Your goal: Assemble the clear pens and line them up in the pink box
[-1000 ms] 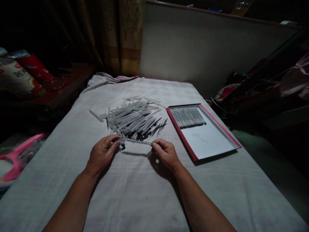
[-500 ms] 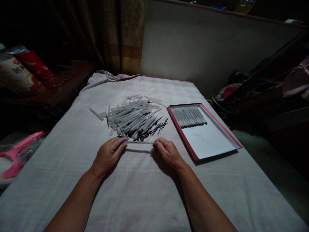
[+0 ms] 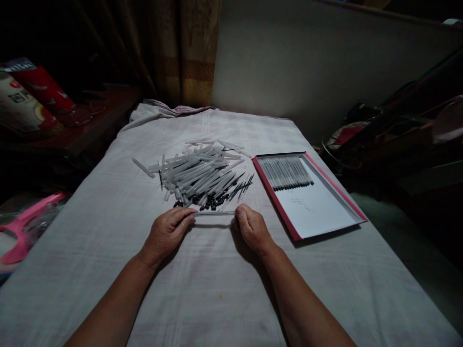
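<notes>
A thin clear pen (image 3: 214, 213) is held level between my two hands, just above the white cloth. My left hand (image 3: 167, 233) pinches its left end with closed fingers. My right hand (image 3: 252, 229) grips the right end, fingers curled. Just beyond lies a loose pile of pen barrels and refills (image 3: 197, 173), with small black caps (image 3: 207, 202) scattered at its near edge. To the right sits a flat red-edged box (image 3: 325, 212) with a row of finished pens (image 3: 286, 172) at its far end.
The white cloth (image 3: 202, 284) covers the table. On the left are a pink plastic object (image 3: 25, 225) and red and white packages (image 3: 32, 101) on a dark shelf. A curtain and pale wall stand behind; dark clutter (image 3: 390, 130) lies to the right.
My left hand has slid right along the pen, so the hands are closer together. The black cap seen by my left fingers a second ago is out of sight.
</notes>
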Motion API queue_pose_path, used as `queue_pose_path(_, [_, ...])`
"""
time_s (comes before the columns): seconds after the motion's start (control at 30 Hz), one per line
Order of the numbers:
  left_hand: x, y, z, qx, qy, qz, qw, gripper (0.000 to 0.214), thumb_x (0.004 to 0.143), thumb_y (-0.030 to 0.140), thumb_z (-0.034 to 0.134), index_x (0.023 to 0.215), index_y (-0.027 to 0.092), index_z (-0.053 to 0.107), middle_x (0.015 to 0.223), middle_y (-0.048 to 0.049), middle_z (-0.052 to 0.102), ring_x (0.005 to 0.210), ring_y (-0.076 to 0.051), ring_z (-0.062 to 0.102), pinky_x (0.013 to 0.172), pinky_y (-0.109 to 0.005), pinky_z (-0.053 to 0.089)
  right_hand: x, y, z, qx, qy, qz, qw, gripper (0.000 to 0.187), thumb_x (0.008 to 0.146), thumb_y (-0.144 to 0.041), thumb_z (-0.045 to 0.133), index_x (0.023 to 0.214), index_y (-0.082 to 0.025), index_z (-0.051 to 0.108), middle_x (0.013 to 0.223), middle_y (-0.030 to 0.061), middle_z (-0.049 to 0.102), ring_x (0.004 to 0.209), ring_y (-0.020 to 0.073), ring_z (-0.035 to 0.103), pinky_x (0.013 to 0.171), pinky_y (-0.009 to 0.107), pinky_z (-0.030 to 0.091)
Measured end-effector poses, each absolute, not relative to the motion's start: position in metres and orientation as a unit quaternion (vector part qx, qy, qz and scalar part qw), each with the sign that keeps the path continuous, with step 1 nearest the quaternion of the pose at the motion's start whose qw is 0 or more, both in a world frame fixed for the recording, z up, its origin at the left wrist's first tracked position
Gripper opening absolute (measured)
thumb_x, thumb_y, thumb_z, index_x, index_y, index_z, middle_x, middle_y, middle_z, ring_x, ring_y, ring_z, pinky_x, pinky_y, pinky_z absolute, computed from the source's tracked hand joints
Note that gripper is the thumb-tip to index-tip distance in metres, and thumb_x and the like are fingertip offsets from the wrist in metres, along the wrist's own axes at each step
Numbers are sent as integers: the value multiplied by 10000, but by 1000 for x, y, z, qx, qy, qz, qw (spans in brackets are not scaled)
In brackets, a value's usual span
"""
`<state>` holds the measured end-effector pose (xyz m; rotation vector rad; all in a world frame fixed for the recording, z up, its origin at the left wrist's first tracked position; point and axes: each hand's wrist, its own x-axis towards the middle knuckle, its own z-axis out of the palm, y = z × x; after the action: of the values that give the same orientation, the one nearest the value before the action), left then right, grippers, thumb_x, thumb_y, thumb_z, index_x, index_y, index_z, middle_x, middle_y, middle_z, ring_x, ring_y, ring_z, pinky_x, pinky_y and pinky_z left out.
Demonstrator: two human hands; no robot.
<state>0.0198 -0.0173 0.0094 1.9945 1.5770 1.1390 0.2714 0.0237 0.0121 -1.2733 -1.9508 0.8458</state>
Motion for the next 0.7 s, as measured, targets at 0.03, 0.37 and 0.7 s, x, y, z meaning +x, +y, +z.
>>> queue_pose_path(0.03, [20,-18,10,704,558,402,180,273,929,398,574,970,209,767,894,-59,781,807,-184,731,774,-274,575,271,24,12,-489,-744,320,324,388,1001,-438,302,674,-261,411,562,-9,528,532,160,532,565,269,383])
queue_pose_path(0.37, [22,-17,14,687,566,395,224,277,899,404,574,928,213,773,883,-61,779,805,-192,725,785,-282,573,268,23,10,-507,-724,321,339,402,983,-458,317,654,-253,425,561,-17,509,530,149,520,562,263,383])
queue_pose_path(0.7, [17,-11,7,574,618,437,312,465,828,527,627,1140,192,709,1000,-89,760,855,-224,721,766,-335,585,301,38,42,-535,-541,371,532,348,826,-453,627,953,-150,741,655,23,688,505,117,551,474,228,426])
